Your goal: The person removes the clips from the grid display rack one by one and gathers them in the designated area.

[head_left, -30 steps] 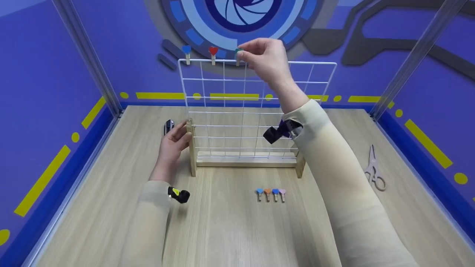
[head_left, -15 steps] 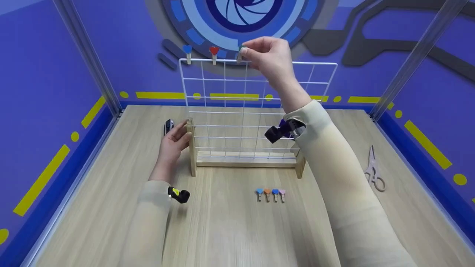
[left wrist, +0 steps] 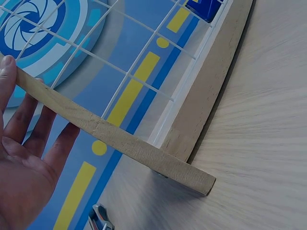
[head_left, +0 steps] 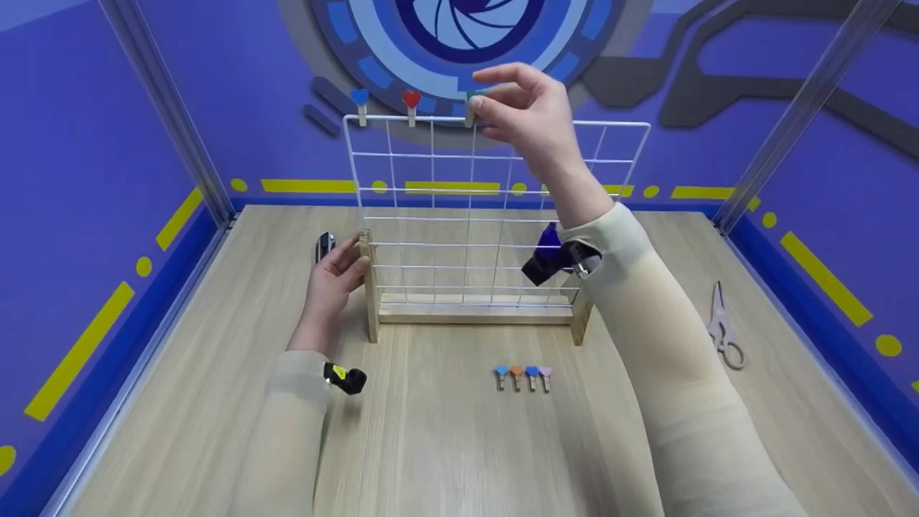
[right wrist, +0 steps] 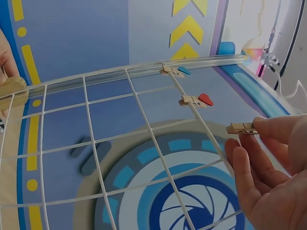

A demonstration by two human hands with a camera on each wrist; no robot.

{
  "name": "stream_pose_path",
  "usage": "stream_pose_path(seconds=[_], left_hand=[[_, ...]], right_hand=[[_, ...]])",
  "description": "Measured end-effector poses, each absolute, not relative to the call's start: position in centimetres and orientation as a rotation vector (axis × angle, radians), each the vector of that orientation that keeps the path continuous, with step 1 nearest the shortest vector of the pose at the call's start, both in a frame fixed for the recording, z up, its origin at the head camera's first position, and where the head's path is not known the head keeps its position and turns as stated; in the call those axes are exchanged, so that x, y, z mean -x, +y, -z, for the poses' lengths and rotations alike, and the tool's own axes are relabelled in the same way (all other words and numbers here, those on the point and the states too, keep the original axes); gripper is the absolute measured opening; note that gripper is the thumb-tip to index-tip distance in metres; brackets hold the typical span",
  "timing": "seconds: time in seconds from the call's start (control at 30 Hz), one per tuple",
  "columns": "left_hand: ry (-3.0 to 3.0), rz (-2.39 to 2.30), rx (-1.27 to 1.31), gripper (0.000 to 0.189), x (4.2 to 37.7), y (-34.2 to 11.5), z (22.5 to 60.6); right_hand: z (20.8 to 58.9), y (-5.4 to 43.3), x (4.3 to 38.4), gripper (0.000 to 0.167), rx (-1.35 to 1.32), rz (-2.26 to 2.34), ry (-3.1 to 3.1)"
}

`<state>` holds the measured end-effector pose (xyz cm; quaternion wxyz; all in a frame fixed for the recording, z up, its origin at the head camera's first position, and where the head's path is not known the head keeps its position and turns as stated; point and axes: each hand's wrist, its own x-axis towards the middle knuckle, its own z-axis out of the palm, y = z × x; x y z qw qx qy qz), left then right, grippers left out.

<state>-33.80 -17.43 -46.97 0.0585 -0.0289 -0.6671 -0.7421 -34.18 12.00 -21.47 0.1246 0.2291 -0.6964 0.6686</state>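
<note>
1. The person's right hand (head_left: 537, 118) pinches a small wooden clothespin with a green top (right wrist: 243, 128) between thumb and fingers, at the top edge of an upright white wire grid (head_left: 433, 154).
2. The green clothespin's tip seems just beside the top wire; whether it touches, I cannot tell for certain.
3. The left hand (head_left: 332, 281) holds the pale wooden side post (head_left: 371, 291) between thumb and fingers.
4. Already clipped on the top wire are a blue heart clothespin (head_left: 360, 102) and a red heart clothespin (head_left: 411, 102).
5. Four loose heart clothespins (head_left: 516, 372), sky blue, orange, dark blue and pink, lie in a row on the table.
6. The step in hand looks like placing the third clip; the next move probably calls for squeezing its back end, straddling the wire, then letting go.
</note>
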Motion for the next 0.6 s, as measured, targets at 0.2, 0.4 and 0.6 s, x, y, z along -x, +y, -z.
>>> stream_pose_path(seconds=[0.2,0.4,0.6], left_hand=[[-2.009,2.247,0.107,0.056,33.7,-17.3,46.9],[-2.045,2.225,0.094,0.057,33.6,-17.4,46.9],[-2.093,2.193,0.088,0.058,33.6,-17.6,46.9]], right_hand=[[22.2,13.1,32.7,0.015,-0.770,-1.911,-1.996],[23.4,14.3,31.5,0.016,-0.797,-1.846,-2.067],[24.7,15.1,30.6,0.020,-0.733,-1.841,-2.166]])
